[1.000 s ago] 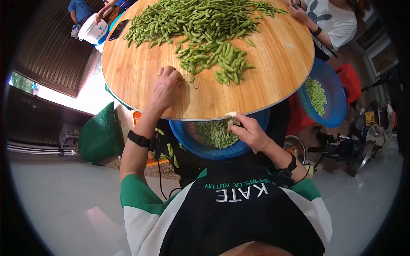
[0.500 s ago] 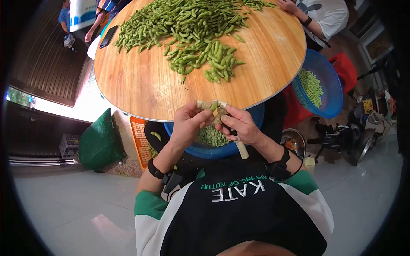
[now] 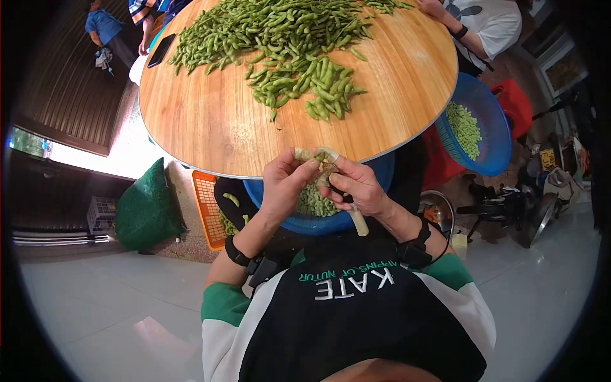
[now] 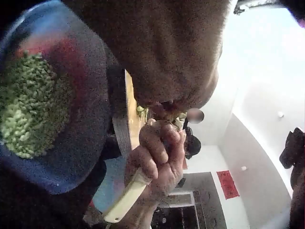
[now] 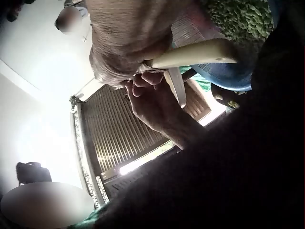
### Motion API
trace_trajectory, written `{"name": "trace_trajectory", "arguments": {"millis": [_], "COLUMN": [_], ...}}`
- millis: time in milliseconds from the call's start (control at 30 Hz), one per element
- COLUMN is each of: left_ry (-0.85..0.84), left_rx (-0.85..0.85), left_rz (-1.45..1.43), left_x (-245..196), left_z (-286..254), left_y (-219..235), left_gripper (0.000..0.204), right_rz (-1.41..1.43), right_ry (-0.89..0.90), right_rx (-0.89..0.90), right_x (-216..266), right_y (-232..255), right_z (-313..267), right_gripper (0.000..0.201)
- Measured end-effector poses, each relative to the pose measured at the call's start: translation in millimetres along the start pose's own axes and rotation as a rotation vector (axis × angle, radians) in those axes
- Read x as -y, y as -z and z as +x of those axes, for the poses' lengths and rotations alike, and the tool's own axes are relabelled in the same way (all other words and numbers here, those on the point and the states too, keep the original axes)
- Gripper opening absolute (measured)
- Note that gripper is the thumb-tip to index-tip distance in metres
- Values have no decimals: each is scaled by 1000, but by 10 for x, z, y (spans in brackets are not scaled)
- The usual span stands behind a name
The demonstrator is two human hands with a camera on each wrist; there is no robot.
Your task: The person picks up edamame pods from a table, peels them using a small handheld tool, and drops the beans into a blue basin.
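Note:
Both hands meet over the near edge of the round wooden table [image 3: 203, 121]. My left hand [image 3: 281, 184] pinches a green soybean pod [image 3: 321, 155], largely hidden by the fingers. Opposite it, my right hand [image 3: 364, 186] has its thumb and forefinger at the pod and grips a small tool by its cream handle [image 3: 359, 223]. The handle sticks out below the curled fingers; the tool's working end is hidden. Pale wraps [image 3: 301, 154] cover some fingertips. Beneath the hands sits a blue basin [image 3: 305, 225] with shelled green beans [image 3: 315, 202].
A large heap of pods [image 3: 273, 32] covers the table's far side, near a phone [image 3: 161, 51]. Right of the table stands another blue basin [image 3: 496, 143] of beans by a red stool [image 3: 514, 108]. An orange basket [image 3: 207, 207] and green sack [image 3: 149, 207] are at left.
My left hand has come from the tabletop by the pods to my right hand, bringing a pod. Over the last half second both hands stay together, and the pod shows less between the fingers.

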State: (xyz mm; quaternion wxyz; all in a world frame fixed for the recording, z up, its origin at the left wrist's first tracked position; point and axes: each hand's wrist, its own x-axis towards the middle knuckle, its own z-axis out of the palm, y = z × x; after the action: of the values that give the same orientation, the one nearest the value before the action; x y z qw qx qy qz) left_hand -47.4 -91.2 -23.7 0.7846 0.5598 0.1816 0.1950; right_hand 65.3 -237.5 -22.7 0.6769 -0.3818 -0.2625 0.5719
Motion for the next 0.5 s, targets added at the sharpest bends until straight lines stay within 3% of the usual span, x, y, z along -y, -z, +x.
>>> {"name": "trace_trajectory", "arguments": {"millis": [167, 267, 433, 500], "left_ry": [0, 19, 355, 407], "left_rx": [-13, 105, 302, 368], "left_rz": [-26, -46, -425, -540], "left_x": [14, 21, -46, -25], "left_z": [-17, 46, 71, 65], "left_y": [-2, 103, 140, 134], "left_gripper": [12, 10, 9, 9], "right_rz": [-80, -209, -38, -62], "right_ry": [31, 36, -22, -9], "right_rx": [4, -40, 85, 106], "right_x": [5, 21, 67, 97], "right_y": [32, 59, 136, 131], "right_z": [-8, 3, -33, -42], "right_gripper": [46, 43, 42, 42]}}
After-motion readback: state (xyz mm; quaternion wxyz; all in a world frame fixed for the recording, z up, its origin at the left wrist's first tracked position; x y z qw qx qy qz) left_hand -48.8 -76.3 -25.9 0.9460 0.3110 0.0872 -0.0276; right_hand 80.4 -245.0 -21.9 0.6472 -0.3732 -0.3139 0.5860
